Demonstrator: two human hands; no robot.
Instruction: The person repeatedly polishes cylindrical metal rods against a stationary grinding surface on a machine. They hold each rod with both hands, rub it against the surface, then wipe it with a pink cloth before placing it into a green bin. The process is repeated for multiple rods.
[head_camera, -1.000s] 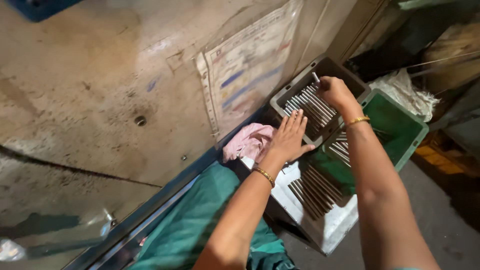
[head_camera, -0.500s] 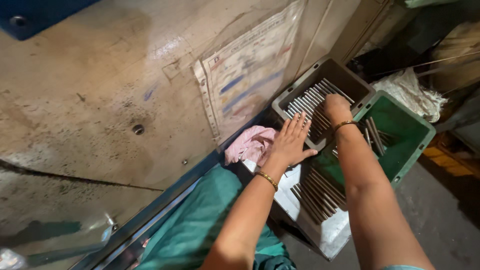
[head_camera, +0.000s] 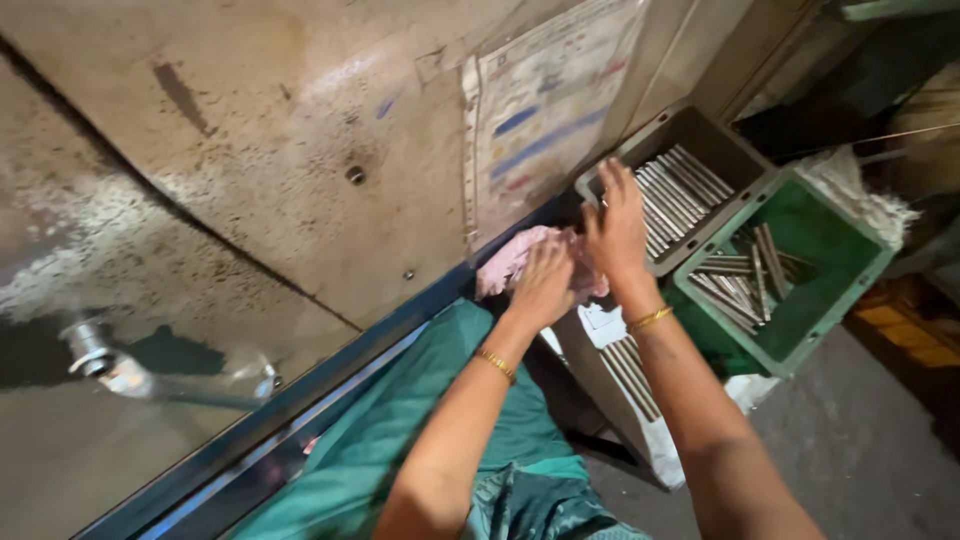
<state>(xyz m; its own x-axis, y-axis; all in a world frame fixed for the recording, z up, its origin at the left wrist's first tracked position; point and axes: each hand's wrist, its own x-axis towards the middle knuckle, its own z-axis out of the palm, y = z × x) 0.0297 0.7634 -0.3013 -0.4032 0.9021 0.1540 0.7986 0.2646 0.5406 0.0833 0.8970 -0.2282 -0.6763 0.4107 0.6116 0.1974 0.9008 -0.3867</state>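
Observation:
My left hand (head_camera: 545, 282) rests with curled fingers on a crumpled pink cloth (head_camera: 505, 262) that lies at the edge of a stained grey metal surface (head_camera: 250, 150). Right beside it, my right hand (head_camera: 615, 222) is held with fingers apart over the near rim of a brown tray (head_camera: 735, 140) full of thin metal rods (head_camera: 680, 185). This hand's palm is close to the cloth. Both wrists carry a gold bangle. A green cloth (head_camera: 400, 430) covers my lap below.
A green tray (head_camera: 850, 290) with more metal rods stands right of the brown one. Another batch of rods (head_camera: 630, 370) lies on white sheeting beneath my right forearm. A printed sheet (head_camera: 545, 120) is stuck to the metal surface. A pipe fitting (head_camera: 95, 355) sticks out at left.
My right hand has come back from deep in the brown tray to its near rim. My left hand has slid off the lower rods onto the pink cloth.

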